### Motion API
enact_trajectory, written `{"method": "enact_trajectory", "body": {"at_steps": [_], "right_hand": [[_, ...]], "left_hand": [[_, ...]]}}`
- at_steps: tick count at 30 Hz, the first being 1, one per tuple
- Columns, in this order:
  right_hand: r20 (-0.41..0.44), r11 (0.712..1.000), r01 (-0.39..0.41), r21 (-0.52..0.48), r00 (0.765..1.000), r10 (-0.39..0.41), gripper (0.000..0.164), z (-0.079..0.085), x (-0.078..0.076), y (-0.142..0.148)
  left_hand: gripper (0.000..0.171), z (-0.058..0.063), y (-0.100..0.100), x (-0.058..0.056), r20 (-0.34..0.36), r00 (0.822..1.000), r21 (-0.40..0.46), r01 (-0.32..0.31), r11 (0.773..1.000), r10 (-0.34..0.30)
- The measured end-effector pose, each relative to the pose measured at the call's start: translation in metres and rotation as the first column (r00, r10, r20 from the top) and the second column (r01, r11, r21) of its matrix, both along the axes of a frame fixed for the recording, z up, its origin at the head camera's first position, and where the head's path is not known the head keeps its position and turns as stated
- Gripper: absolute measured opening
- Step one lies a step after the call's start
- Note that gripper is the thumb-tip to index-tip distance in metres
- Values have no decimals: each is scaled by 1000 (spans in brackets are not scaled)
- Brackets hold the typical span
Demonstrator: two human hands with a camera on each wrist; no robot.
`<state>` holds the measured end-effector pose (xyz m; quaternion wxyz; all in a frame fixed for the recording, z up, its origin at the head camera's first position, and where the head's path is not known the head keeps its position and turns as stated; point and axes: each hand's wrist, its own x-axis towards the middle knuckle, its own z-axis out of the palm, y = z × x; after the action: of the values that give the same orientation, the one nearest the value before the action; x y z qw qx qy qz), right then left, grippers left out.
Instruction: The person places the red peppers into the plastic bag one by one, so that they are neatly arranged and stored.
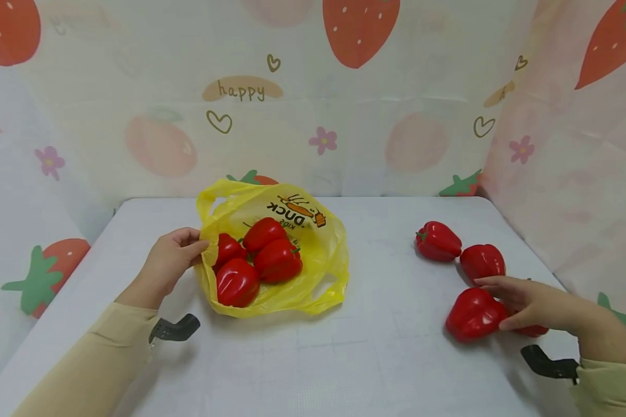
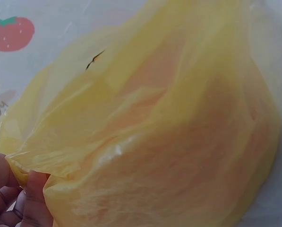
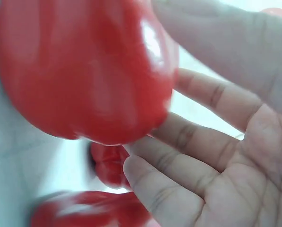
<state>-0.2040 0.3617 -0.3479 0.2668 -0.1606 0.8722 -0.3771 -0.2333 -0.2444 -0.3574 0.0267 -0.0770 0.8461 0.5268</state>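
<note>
A: Here's the yellow bag (image 1: 320, 255), thin, crumpled, with "DUCK" printed upside down on it!

B: And inside, on the left half of the desk (image 1: 344, 370), four glossy red peppers (image 1: 279, 260), green stems showing on a couple. The left hand (image 1: 174, 255) has thumb and fingers clamped on the bag's left rim!

A: Over to the right, four more peppers lie straight on the desk, plump and shiny, one partly hidden beneath the right hand (image 1: 534, 304).

B: That hand's fingers are fairly straight, thumb well apart from them, touching the front pepper (image 1: 475, 314)!

A: White desk, faint lines across it, soft shadows under the arms.

B: And what a backdrop: pale wall covering (image 1: 287, 150) with strawberries (image 1: 362, 29), pink flowers (image 1: 323, 141), outlined hearts (image 1: 220, 122) and "happy" lettered on it!
</note>
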Motion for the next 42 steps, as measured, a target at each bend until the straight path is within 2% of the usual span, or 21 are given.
{"method": "enact_trajectory", "body": {"at_steps": [8,16,29,37,42], "right_hand": [[-59,994,41,101,998,-35,76,-5,-1,-8],[-9,998,49,43,999,-48,83,-11,-10,-18],[-88,989,103,110,992,-93,87,-12,-14,-44],[-107,997,57,59,993,-51,78,-21,-23,-59],[-88,999,33,43,996,-29,78,-21,-25,-66]], "left_hand": [[35,0,-1,-1,-12,1000,-10,7,1000,-8],[36,1,-1,0,-14,1000,-15,6,1000,-6],[35,1,-3,2,-5,1000,-5,-8,1000,8],[35,0,-3,3,-6,1000,-4,-5,1000,5],[35,0,-3,3,-14,1000,2,-5,1000,5]]}}
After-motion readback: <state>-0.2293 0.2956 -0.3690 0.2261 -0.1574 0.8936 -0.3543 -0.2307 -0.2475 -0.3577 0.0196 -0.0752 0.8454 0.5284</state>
